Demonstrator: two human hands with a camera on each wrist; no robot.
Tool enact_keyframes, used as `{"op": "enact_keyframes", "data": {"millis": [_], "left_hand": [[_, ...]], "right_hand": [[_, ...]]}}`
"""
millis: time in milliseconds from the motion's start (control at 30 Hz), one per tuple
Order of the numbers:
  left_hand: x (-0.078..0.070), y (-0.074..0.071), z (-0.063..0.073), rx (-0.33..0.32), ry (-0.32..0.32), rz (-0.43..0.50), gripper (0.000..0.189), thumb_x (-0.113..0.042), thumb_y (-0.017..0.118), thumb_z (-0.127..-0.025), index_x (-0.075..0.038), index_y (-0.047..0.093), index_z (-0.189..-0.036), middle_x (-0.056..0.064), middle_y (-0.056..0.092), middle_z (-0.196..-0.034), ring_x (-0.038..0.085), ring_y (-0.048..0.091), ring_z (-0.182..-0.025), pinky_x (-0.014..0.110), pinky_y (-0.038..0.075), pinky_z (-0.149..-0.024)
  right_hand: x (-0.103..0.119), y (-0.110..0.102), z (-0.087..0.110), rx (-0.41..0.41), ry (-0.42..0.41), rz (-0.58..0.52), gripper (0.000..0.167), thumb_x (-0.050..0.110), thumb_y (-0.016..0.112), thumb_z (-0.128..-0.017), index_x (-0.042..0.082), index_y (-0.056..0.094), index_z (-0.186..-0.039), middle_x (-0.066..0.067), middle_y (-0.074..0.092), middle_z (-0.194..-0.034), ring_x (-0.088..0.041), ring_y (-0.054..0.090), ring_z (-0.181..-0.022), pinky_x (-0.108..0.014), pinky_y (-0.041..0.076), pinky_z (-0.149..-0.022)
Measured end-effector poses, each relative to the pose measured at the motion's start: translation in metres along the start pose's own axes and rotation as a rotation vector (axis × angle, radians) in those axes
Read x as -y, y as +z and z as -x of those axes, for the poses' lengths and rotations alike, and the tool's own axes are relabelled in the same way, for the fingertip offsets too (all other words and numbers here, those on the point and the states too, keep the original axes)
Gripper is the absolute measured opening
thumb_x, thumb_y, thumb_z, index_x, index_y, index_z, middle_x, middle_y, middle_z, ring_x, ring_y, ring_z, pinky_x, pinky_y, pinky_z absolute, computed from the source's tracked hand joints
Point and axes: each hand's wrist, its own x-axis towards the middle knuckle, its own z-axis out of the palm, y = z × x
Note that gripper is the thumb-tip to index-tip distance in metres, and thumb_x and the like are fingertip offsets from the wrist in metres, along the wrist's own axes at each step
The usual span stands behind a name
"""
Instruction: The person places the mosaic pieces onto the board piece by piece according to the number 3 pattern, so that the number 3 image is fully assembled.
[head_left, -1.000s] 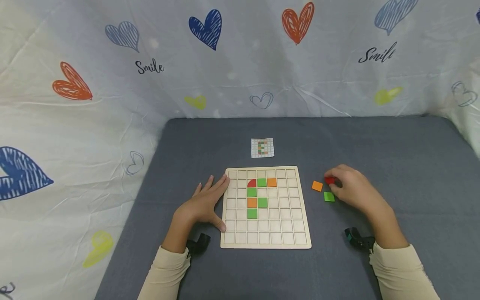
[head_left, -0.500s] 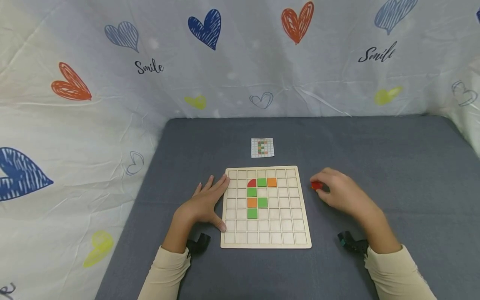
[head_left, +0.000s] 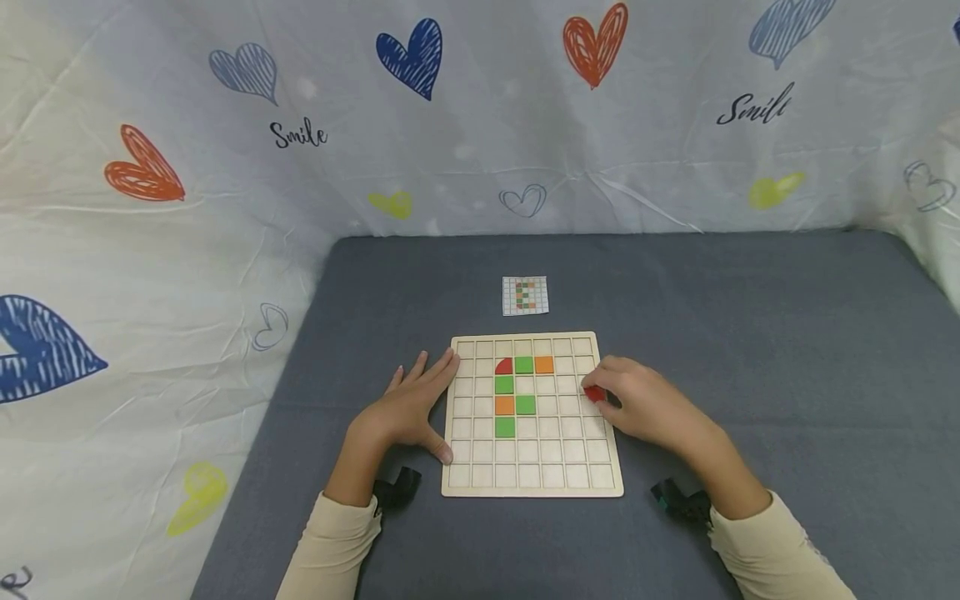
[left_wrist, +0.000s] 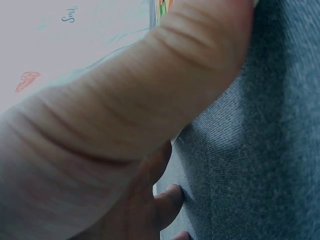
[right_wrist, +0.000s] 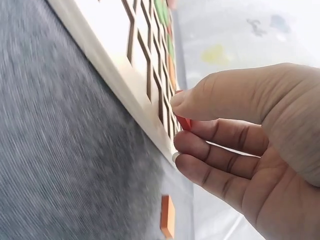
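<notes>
A wooden grid board (head_left: 551, 487) lies on the dark grey cloth, with red, green and orange tiles in several of its cells. My left hand (head_left: 408, 408) rests along the board's left edge, fingers spread and thumb at the lower left side; its thumb (left_wrist: 125, 90) fills most of the left wrist view. Over the board's right edge, my right hand (head_left: 645, 400) pinches a small red tile (head_left: 595, 393) between thumb and fingertips. The right wrist view also shows this red tile (right_wrist: 184, 121), partly covered by the thumb.
A small printed card (head_left: 525, 297) with a coloured grid pattern lies behind the board. On the cloth beside the board is a loose orange tile (right_wrist: 168, 217), hidden behind the right hand in the head view. A white curtain with hearts (head_left: 465, 125) hangs at the back.
My right hand has carried the red tile leftward from beside the loose orange and green tiles to the board's right edge. The left hand has stayed in place.
</notes>
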Motion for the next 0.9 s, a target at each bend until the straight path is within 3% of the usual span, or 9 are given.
{"op": "enact_keyframes", "data": {"millis": [900], "left_hand": [[0.0, 0.0, 0.001, -0.001, -0.01, 0.013, 0.15, -0.049, 0.098, -0.046, -0.016, 0.01, -0.163, 0.0, 0.002, -0.167, 0.034, -0.006, -0.152, 0.06, -0.002, -0.117]], "right_hand": [[0.041, 0.033, -0.016, 0.041, -0.208, 0.013, 0.018, -0.004, 0.077, -0.078, 0.01, 0.073, -0.089, 0.003, 0.059, -0.083, -0.014, 0.052, -0.079, -0.028, 0.048, -0.071]]}}
